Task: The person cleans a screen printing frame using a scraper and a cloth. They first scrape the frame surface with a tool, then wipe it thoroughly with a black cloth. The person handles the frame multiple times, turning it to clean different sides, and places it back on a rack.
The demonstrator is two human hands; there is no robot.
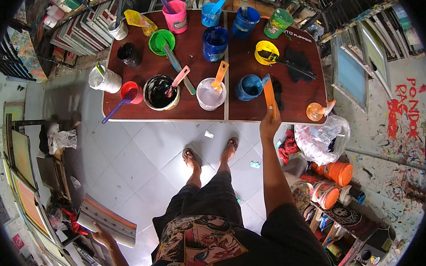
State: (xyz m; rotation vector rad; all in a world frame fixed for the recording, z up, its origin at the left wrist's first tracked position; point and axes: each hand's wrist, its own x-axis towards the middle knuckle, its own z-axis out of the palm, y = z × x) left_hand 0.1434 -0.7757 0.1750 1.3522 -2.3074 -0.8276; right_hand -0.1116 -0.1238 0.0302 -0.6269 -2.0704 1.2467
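My right hand [271,123] grips an orange spatula [270,96] over the dark red folding table [185,113]. The spatula's blue-smeared tip is close to the rim of a tub of blue paint [249,88]; whether they touch is unclear. Low on the left, my left hand [103,235] holds a sheet or thin panel [109,219] with grey bands, dark marks and an orange edge. Left of the blue tub stands a pale lilac paint tub [210,96] with an orange-handled scraper [220,75] in it. A black paint tub [161,92] holds a pink-handled tool [181,76].
Several more paint tubs cover the table, including a yellow one [266,52] and a green one [161,41]. An orange spray bottle [314,111] stands at the right corner. A plastic bag [321,138] and orange buckets [335,173] sit beside the table. Framed screens [351,71] lean at right.
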